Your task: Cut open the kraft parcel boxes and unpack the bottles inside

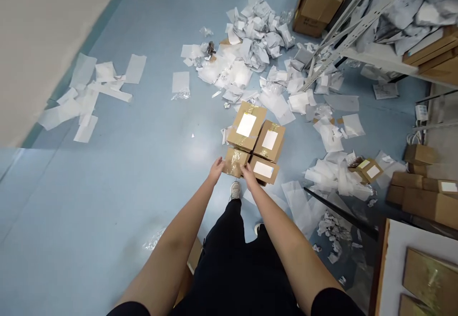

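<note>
Four brown cardboard boxes stand together in front of my feet. The near-left box [235, 161] has clear tape and no label showing. My left hand [216, 169] is at its left side and my right hand [247, 172] at its right side, so the box sits between them, gripped. To its right is a box with a white label [264, 168]. Behind are a larger labelled box [246, 125] and another labelled box [270, 140].
Crumpled paper [257, 35] is heaped on the blue floor ahead, with flat sheets [84, 99] at the left. A metal shelf [361, 20] and an open carton [313, 11] stand at upper right. More boxes [418, 197] and a table edge [388, 259] are at right.
</note>
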A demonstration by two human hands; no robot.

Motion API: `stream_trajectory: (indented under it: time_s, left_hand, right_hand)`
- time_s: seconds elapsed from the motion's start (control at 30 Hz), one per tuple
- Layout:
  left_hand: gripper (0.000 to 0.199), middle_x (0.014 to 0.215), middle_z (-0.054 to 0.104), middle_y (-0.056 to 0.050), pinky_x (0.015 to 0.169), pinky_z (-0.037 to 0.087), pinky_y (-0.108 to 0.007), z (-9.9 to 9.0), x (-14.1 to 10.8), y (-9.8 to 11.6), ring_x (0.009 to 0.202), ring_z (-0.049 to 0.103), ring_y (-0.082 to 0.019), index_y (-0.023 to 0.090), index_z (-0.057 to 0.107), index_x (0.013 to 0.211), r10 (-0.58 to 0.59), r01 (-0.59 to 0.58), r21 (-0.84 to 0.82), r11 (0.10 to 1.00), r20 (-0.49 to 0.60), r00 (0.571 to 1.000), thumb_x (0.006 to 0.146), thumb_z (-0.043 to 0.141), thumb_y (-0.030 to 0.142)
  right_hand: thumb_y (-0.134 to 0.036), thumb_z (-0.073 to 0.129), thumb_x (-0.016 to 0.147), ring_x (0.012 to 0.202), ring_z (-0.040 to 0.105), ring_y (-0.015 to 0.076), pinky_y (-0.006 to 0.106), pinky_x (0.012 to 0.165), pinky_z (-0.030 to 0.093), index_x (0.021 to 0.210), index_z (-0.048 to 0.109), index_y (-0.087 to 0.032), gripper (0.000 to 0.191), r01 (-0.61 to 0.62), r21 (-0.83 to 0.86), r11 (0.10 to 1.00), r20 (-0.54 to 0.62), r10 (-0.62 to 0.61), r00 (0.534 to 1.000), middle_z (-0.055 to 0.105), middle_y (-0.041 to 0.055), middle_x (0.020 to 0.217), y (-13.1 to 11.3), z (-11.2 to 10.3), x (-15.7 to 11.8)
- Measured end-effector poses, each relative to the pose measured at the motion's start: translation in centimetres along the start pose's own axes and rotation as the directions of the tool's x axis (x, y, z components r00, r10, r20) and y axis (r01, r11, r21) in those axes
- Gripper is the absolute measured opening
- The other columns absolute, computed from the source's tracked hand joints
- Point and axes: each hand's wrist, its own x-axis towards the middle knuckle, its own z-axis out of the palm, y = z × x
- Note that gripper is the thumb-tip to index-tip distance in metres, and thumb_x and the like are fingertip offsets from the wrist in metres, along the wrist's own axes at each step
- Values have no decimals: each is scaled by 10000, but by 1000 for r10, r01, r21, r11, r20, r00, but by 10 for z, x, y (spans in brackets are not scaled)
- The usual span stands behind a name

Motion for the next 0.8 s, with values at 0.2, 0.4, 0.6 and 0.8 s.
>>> stream_trajectory:
  time_s: [0.2,0.4,0.6,0.8]
  left_hand:
    - [457,1226,638,-92,986,452,-387,17,-27,0,1093,601,-225,169,553,1258,151,-150,-16,989,151,977,828,564,323]
    - [594,1408,491,-102,1110,336,-415,33,-114,7,1307,433,-265,208,468,1378,201,-236,114,965,257,945,809,617,293]
    - [690,1443,438,-106,1154,291,-452,62,-208,21,1347,393,-264,227,371,1459,294,-440,158,884,544,786,814,611,256]
    - [722,1522,348,-84,1171,282,-432,86,-285,32,1392,342,-257,249,346,1476,281,-593,147,792,774,567,810,624,269]
  right_hand:
    - [-396,661,747,1154,582,227,375,1027,424,1327,484,-217,632,-2,1,1000,-58,2,998,616,85,1291,-12,8,-25]
    - [-425,647,773,1231,519,249,388,1038,413,1375,455,-234,660,82,18,996,-119,-79,990,563,75,1360,-37,-43,-105]
    - [-492,632,790,1233,515,259,398,1018,433,1358,484,-249,635,99,30,995,-309,-85,947,558,70,1359,-47,-111,-204]
    - [-491,668,769,1257,500,249,402,1033,417,1397,456,-264,701,150,117,982,-487,-75,870,553,70,1368,-37,-173,-298]
